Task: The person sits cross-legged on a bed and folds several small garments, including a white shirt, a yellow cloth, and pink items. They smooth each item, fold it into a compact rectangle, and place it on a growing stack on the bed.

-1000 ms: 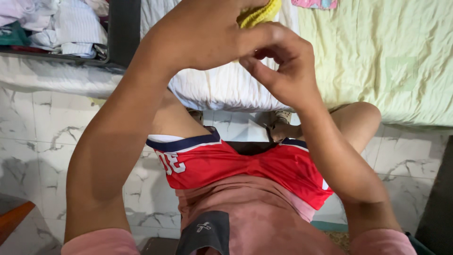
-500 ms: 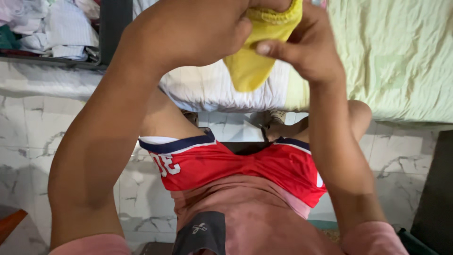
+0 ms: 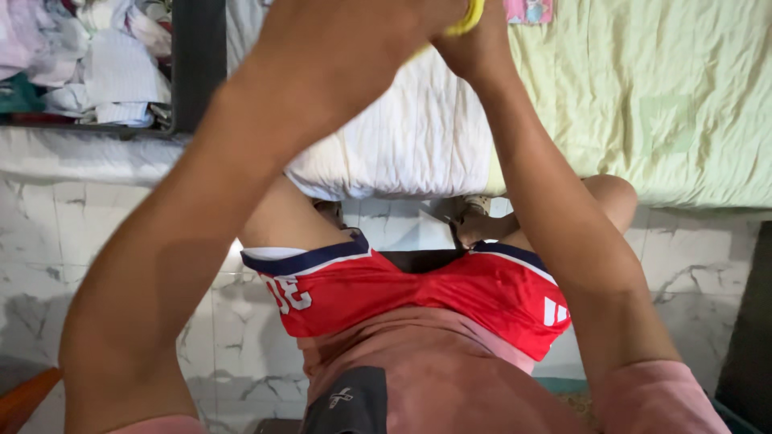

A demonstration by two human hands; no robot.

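- Your left hand point(image 3: 378, 24) and right hand point(image 3: 474, 44) are raised together above the bed point(image 3: 643, 104), mostly cut off by the top edge of the view.
- A yellow cloth point(image 3: 466, 18) shows as a sliver between them, touching both (neither hand is clearly nearer).
- Its long axis is hidden.
- Whether your fingers are closed on it, I cannot tell.
- A clothes pile point(image 3: 88, 56) lies left of the bed.

Both bare arms reach up and forward, converging at the frame's top edge; the left hand point(image 3: 378, 20) and right hand point(image 3: 474, 40) meet there, mostly cropped.
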